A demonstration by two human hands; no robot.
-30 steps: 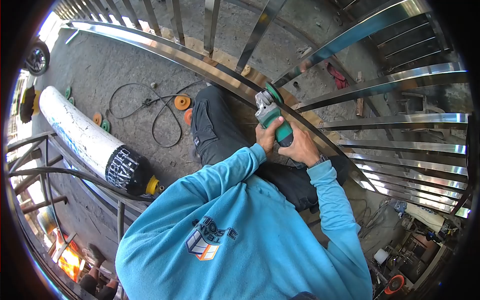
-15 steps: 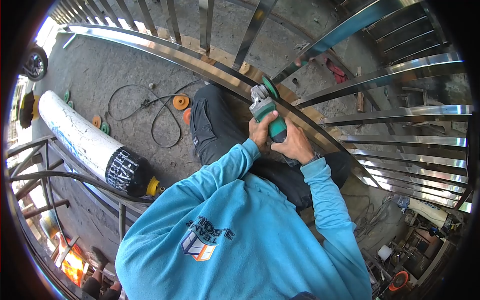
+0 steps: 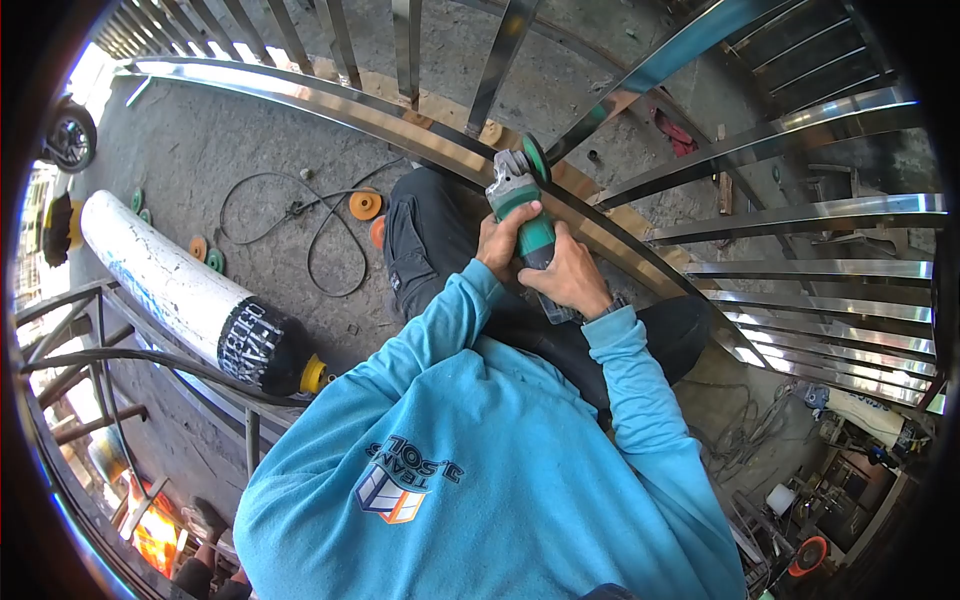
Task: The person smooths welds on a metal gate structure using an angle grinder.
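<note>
Both my hands are wrapped round a green angle grinder (image 3: 524, 212) held in front of my knees. My left hand (image 3: 500, 240) grips the body close behind the grey gear head. Farther back, my right hand (image 3: 570, 272) holds the rear of the body. The grinder's green disc (image 3: 537, 158) overlaps a long shiny metal rail (image 3: 585, 218) in this view, at the side near a slanted metal bar (image 3: 640, 88). The rail crosses in front of me, and several flat bars fan out from it.
A white gas cylinder (image 3: 165, 275) with a dark, yellow-capped end lies at the left. On the concrete floor (image 3: 260, 135) are a looped black cable (image 3: 225, 205), orange discs (image 3: 365, 204) and green discs (image 3: 214, 260). Tools (image 3: 850, 510) stand at lower right; another person's foot (image 3: 205, 520) shows at lower left.
The grinder and both hands have shifted slightly left and toward the upper end of the rail, and the disc shows a little more of its face. My grip is unchanged.
</note>
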